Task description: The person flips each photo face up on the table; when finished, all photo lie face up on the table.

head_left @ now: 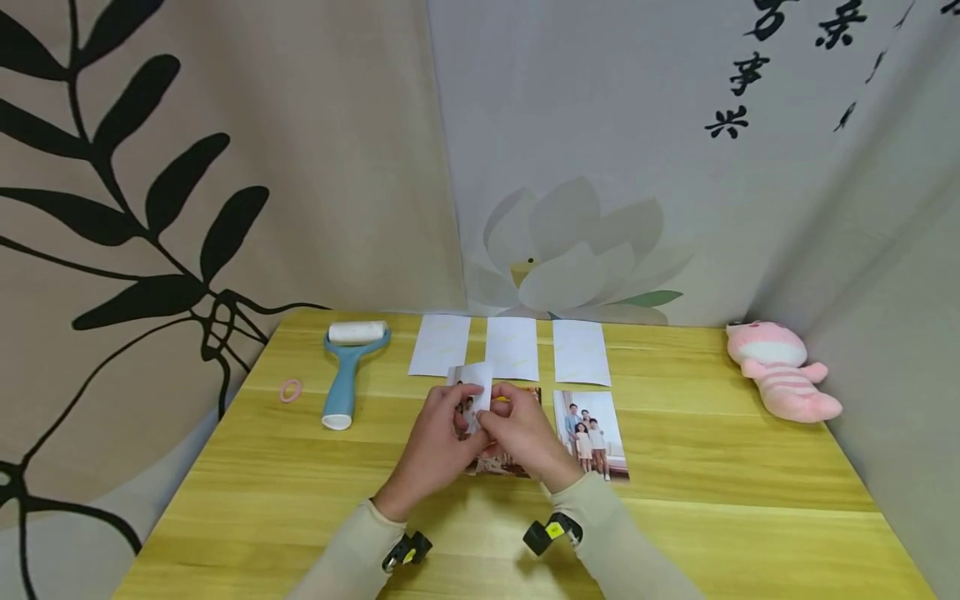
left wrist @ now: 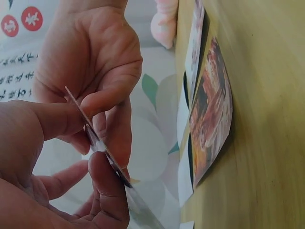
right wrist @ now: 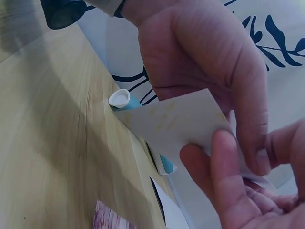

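Note:
Both hands meet above the middle of the table around a small photo print (head_left: 482,387), tilted up with its white back partly showing. My left hand (head_left: 438,433) pinches the photo on its picture side. My right hand (head_left: 527,435) pinches the same photo by its edge. In the right wrist view, yellowish marks show on the photo's white back (right wrist: 176,119). Beneath the hands lies another photo (left wrist: 212,114) in reddish-brown tones, partly hidden in the head view. To the right lies a family portrait photo (head_left: 592,433), face up.
White cards lie in a row at the back: left card (head_left: 439,345), middle card (head_left: 512,348), right card (head_left: 582,352). A blue-handled lint roller (head_left: 343,383) and a pink ring (head_left: 290,390) lie on the left. At the right edge rests a pink plush toy (head_left: 783,371).

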`<state>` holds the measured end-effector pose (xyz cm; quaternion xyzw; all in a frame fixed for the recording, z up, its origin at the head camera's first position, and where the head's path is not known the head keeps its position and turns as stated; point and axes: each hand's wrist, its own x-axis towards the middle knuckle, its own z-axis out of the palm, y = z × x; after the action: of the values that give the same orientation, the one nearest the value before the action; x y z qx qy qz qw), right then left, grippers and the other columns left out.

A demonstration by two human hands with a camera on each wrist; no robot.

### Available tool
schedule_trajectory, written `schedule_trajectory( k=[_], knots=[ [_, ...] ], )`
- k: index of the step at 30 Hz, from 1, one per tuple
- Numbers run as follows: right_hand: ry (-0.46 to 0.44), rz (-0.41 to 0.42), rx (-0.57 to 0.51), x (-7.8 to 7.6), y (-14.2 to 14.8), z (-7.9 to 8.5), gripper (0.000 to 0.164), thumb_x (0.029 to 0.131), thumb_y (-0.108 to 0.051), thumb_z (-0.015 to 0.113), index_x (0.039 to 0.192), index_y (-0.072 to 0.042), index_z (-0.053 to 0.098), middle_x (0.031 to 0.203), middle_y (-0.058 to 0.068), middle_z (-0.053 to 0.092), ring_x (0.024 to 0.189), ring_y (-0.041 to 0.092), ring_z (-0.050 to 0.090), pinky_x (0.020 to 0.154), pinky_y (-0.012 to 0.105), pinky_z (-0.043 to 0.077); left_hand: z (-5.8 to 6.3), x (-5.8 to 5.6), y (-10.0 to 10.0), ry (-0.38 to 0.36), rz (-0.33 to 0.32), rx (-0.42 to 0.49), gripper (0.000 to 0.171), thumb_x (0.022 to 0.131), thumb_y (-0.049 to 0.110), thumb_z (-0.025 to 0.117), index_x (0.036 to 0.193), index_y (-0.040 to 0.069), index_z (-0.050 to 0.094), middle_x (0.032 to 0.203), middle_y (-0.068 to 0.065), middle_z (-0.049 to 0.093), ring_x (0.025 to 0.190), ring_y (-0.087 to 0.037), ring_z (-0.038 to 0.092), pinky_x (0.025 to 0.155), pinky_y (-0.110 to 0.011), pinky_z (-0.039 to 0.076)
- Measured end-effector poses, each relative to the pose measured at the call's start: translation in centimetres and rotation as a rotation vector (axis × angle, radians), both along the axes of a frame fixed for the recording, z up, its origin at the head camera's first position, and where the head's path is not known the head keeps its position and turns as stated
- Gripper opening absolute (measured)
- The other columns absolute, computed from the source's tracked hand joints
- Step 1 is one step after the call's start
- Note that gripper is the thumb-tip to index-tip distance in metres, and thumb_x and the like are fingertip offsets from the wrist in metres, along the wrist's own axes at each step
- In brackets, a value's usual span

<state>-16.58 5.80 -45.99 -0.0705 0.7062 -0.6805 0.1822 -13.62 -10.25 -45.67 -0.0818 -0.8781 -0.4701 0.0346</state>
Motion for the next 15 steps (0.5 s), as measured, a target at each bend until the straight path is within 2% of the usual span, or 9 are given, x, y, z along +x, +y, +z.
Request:
schedule_trajectory(
  k=[10,15],
  knots=[
    [0.015,-0.023,0.010,-0.21,0.37,-0.45,0.026,0.098,-0.003,0.058,0.123,0.004,0.058,0.101,0.021,0.076,0.067,0.018,0.072,0.060,0.037,0.064,0.03,-0.10,0.20,-0.042,-0.012,0.005,0.049,0.092,0.023,0.079,0.138,0.014,0.065,0.116,-0.009,0.054,0.087,-0.014,0.054,0.073,-0.025,0.047],
    [0.001,-0.018,-0.025,-0.25,0.60,-0.40,0.027,0.100,-0.002,0.058,0.126,0.005,0.057,0.095,0.018,0.074,0.067,0.015,0.071,0.061,0.035,0.064,-0.05,-0.29,-0.40,-0.079,-0.031,0.064,0.050,0.092,0.022,0.082,0.139,0.017,0.066,0.119,-0.010,0.056,0.091,-0.018,0.057,0.070,-0.026,0.049]
  ],
)
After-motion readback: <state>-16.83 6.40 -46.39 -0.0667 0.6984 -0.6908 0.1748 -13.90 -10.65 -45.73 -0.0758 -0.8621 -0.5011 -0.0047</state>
